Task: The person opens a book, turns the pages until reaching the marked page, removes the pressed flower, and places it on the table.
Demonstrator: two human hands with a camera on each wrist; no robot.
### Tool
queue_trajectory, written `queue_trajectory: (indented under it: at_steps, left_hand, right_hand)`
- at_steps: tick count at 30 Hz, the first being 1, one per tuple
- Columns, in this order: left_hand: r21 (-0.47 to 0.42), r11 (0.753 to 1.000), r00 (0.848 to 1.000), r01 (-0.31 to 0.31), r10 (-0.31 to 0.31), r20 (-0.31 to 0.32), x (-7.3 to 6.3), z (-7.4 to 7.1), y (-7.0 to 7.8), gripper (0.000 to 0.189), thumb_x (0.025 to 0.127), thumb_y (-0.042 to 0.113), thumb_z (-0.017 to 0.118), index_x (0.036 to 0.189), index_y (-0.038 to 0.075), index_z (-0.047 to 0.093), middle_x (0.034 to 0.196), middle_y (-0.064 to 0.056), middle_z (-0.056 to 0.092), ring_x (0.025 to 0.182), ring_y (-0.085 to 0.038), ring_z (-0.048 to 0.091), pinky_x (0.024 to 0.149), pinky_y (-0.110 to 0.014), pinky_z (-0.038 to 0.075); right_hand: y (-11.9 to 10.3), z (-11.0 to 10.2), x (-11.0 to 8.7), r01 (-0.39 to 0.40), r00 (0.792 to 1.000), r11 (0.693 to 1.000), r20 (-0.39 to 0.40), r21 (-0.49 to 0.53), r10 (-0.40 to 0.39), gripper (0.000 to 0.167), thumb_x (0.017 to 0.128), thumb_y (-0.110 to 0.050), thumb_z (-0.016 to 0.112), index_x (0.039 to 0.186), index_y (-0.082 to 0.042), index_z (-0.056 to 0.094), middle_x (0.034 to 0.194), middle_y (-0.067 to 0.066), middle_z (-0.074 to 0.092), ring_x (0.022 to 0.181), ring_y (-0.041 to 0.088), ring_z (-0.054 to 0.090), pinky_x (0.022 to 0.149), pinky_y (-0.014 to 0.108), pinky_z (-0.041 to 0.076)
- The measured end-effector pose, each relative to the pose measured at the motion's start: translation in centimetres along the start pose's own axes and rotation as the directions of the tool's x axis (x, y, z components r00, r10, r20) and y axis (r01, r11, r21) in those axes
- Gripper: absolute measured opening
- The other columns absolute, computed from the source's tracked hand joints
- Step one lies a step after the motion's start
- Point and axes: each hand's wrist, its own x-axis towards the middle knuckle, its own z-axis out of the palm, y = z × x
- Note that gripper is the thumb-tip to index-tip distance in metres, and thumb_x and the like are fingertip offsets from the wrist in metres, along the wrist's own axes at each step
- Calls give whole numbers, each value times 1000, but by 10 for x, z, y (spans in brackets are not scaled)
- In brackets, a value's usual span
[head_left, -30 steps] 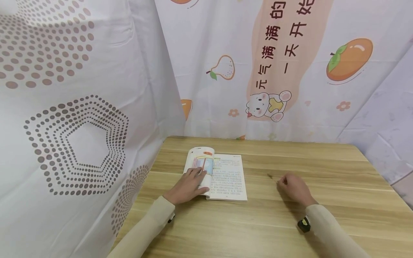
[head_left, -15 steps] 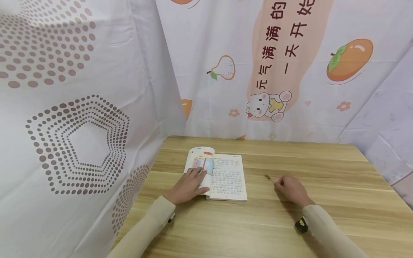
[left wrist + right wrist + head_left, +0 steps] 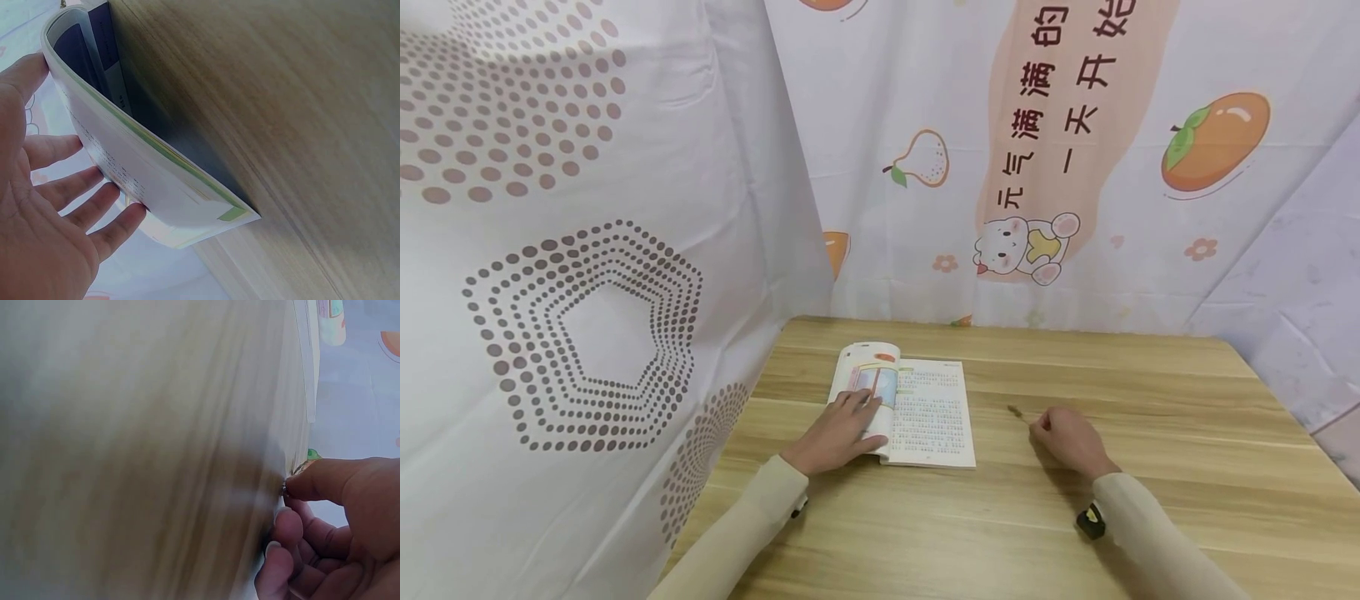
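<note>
An open book (image 3: 931,421) lies on the wooden table, its left pages bowed up in a curve. My left hand (image 3: 837,435) rests on the picture page, fingers spread. In the left wrist view, the fingertips touch the bowed pages (image 3: 125,164) and the thumb is at their curved top. To the right of the book, my right hand (image 3: 1071,439) pinches a thin, stick-like item (image 3: 1016,412) with a brown far end, low over the table. Thumb and index finger hide its near end; I cannot tell its kind. The other fingers curl below in the right wrist view.
The wood-grain table (image 3: 985,533) reaches back to a printed cloth (image 3: 917,275) with fruit, a bear and writing. A dotted white cloth (image 3: 610,333) hangs along the left edge. Dark wrist-worn gear (image 3: 1091,522) shows at the right sleeve.
My right hand has slid left toward the book with the thin item, and more of the item's brown end shows. The left hand and the book stay in place.
</note>
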Motion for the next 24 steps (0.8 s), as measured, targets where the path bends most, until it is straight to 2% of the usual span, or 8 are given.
queue_trajectory:
  at_steps: [9,13,17,20,23,24]
  left_hand:
    - [9,1000,1000,0,0,3,-1,0,0,70,103,50,56,150,-1,48,151,-24,46,132,-38,47,109,-50,41]
    - [6,1000,1000,-19,19,-11,-3,1,-1,77,99,55,59,151,-1,48,151,-25,45,134,-39,45,110,-50,41]
    - [17,999,999,-43,43,-28,-6,2,-4,89,89,64,64,151,2,48,152,-25,43,136,-39,43,110,-52,40]
    - [33,999,999,-34,36,-35,-9,3,-7,95,84,70,65,153,6,47,154,-23,42,135,-38,42,109,-53,40]
    - [52,999,998,-13,16,-63,-13,3,-11,95,83,72,65,154,12,48,154,-22,41,134,-39,42,108,-55,40]
    - [52,999,997,-5,9,-75,-15,2,-12,94,83,72,66,153,13,49,154,-22,41,134,-39,41,108,-56,39]
  right_hand:
    - [-3,1,-1,8,1000,1000,-9,25,-8,24,98,-21,61,77,-10,58,64,1,48,57,16,42,54,32,35]
    - [-8,0,-3,38,999,998,-22,49,-37,17,97,-18,61,87,-6,65,72,2,59,62,16,49,57,34,43]
    - [-20,4,-6,72,997,993,-9,94,-71,13,97,-17,65,95,-5,71,83,2,68,71,15,59,65,36,51]
    - [-34,9,-9,95,995,989,21,116,-98,20,97,-23,70,103,-4,75,85,1,70,74,12,60,68,36,52]
    - [-49,16,-12,121,990,983,59,138,-130,34,96,-28,74,116,-1,74,82,-1,68,67,11,58,63,34,51]
    - [-53,19,-12,134,987,981,72,139,-145,35,95,-29,74,116,-1,73,79,-3,66,64,10,56,62,32,49]
